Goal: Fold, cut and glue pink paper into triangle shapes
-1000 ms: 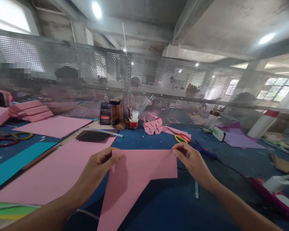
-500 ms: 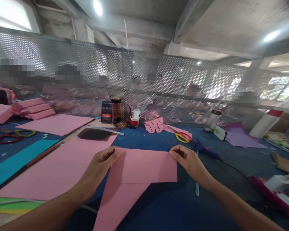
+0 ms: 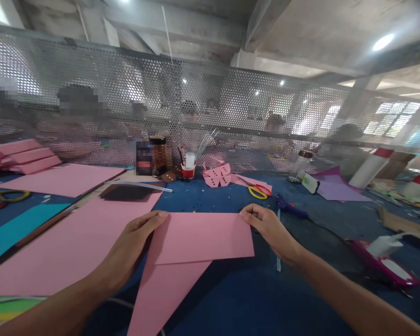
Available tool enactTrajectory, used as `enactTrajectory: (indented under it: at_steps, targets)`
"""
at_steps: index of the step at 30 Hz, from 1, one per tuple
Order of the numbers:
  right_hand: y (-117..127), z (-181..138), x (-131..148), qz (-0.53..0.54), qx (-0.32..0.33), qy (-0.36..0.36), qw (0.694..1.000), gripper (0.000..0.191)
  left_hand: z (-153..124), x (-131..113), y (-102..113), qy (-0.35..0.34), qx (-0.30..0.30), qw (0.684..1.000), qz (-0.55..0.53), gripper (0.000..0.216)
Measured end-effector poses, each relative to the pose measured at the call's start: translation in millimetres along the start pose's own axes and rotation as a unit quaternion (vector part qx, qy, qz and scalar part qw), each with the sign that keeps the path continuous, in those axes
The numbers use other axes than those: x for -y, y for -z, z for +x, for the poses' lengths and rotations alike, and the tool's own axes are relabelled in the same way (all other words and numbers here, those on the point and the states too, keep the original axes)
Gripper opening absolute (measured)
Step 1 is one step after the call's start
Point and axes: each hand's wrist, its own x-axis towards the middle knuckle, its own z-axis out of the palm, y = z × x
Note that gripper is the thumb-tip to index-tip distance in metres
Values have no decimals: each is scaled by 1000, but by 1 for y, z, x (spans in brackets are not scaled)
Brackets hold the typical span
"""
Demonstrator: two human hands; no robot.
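A sheet of pink paper [image 3: 199, 237] is held up over the blue table, folded along its top edge. Its front flap hangs as a wide band, and a tapering part reaches down to the lower left behind it. My left hand [image 3: 140, 235] pinches the top left corner between thumb and fingers. At the top right corner, my right hand [image 3: 266, 228] pinches the fold the same way. Left of my left hand lies a large pink sheet [image 3: 66, 247]. A blue glue gun [image 3: 290, 206] rests just beyond my right hand.
Scissors with red and yellow handles [image 3: 260, 190] lie beside a pink paper butterfly [image 3: 217, 175]. A red-and-white cup [image 3: 188, 171] and a dark-lidded jar [image 3: 160, 156] stand before a perforated metal screen [image 3: 224, 98]. A magenta power strip [image 3: 385, 266] lies at the right.
The view has shifted slightly, so the surroundings sit farther left and a little higher. Both hands keep their pinch on the folded pink paper, which looks almost the same.
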Motion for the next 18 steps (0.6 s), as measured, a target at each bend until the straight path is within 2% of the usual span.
enactTrajectory:
  at_steps: [6,11,15,18]
  targets:
    - [-1,1,-4,1,13,1,1000,22,1,-3,-1,-8,5,1000,8,32]
    - [0,5,-10,-34,15,-3,999,19,1,-3,-1,0,52,998,20,30]
    - [2,9,-18,-100,19,8,995,16,10,6,2,-1,55,995,81,33]
    - [2,10,-23,-168,15,13,985,14,19,14,6,-26,58,983,175,35]
